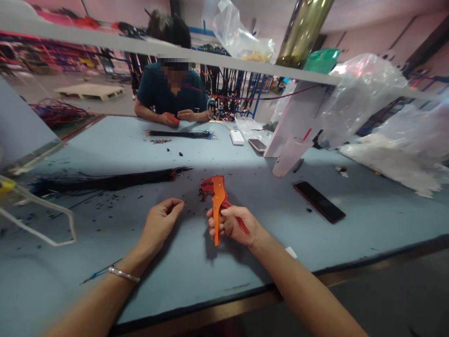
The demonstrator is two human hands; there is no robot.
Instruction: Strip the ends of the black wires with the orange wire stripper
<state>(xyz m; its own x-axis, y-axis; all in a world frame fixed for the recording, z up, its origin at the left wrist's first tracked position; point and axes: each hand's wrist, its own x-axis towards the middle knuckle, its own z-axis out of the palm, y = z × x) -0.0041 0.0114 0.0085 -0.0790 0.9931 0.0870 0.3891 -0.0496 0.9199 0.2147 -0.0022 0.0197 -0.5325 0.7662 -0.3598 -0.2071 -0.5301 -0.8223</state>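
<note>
My right hand [233, 224] is wrapped round an orange and red wire stripper [218, 199], its jaws pointing away from me. To its left, my left hand [165, 213] is closed in a pinch above the table; whatever lies between thumb and forefinger is too small to make out. Beyond my left hand a long bundle of black wires [122, 181] stretches leftward across the blue-grey table [182, 285]. Small dark scraps lie near the stripper's head and under the bundle. One short wire [100, 271] rests beside my left wrist.
Across the table a person [171, 93] handles a red tool behind a second wire bundle [180, 134]. A dark phone [320, 201], a cup with a straw [289, 157] and plastic bags [403, 150] are at the right. A white wire frame [72, 224] stands at the left; a shelf crosses above.
</note>
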